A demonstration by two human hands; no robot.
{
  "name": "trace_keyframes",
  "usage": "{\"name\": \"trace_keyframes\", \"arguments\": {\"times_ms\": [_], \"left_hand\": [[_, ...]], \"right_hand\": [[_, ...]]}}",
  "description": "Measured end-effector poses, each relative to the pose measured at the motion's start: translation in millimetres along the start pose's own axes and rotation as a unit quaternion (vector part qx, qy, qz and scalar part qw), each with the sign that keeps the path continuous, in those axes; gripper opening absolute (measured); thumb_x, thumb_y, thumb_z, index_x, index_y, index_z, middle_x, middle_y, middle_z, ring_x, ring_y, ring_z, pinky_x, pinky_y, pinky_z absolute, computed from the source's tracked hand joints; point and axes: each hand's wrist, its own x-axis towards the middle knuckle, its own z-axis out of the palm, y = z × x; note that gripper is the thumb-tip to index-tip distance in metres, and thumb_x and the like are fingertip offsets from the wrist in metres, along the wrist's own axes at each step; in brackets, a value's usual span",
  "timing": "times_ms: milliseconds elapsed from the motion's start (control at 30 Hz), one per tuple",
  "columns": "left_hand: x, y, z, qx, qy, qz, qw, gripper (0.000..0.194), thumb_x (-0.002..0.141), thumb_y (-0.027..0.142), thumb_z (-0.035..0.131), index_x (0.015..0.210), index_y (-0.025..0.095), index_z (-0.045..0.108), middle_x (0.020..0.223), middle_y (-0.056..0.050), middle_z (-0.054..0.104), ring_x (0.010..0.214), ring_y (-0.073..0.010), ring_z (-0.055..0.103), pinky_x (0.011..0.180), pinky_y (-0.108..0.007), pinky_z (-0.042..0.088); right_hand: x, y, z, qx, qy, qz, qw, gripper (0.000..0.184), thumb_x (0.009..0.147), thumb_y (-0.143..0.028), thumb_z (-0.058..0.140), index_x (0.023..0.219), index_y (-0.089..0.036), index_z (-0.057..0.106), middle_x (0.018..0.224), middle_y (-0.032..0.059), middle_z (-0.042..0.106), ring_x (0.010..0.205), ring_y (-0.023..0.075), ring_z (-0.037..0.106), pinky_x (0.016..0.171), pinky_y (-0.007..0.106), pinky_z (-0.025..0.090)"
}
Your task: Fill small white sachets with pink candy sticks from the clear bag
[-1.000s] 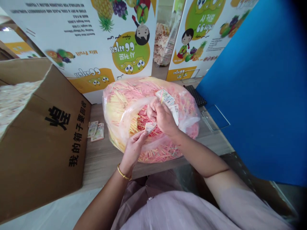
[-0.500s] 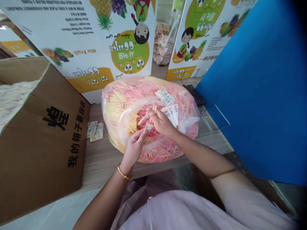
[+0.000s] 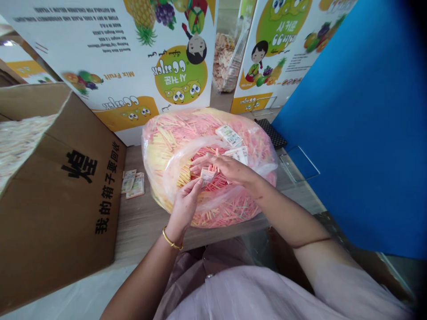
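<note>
My left hand (image 3: 187, 200) pinches a small printed packet (image 3: 208, 176) between thumb and fingertips. Just above it, my right hand (image 3: 227, 166) has its fingers stretched to the left while thin pink and yellow candy sticks (image 3: 217, 152) jut out above and below it, held in its grip. Both hands are over the opening of a big clear plastic bag (image 3: 178, 153) full of such sticks. On the bag, by my right hand, lie a fan of flat packets (image 3: 239, 154) and a small stack of packets (image 3: 229, 135). My right hand partly covers the fan.
An open brown carton (image 3: 90, 213) full of wrapped pieces stands at the left, with two loose packets (image 3: 135, 184) beside it. White printed cartons (image 3: 133, 58) line the back. A blue panel (image 3: 350, 133) with a wire handle (image 3: 302, 162) borders the right. A dark patterned object (image 3: 271, 133) lies behind the bag.
My right hand's fingers have straightened and lowered over the packet, with the sticks showing lower down. The packet in my left hand is more exposed. My left hand has barely moved.
</note>
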Motion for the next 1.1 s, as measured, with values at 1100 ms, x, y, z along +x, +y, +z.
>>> {"name": "trace_keyframes", "arguments": {"times_ms": [1100], "left_hand": [[-2,-2,-0.2,0.047,-0.002,-0.009,0.999,0.038,0.089,0.051,0.072,0.11,0.02,0.081,0.116,-0.008,0.079,0.115,-0.0274,0.069,0.112,-0.043,0.047]], "right_hand": [[0,0,7,-0.066,0.087,-0.04,0.993,0.066,0.1,-0.075,0.036,0.121,-0.027,0.075,0.124,0.0073,0.076,0.122,0.0258,0.069,0.112,0.047,0.051]]}}
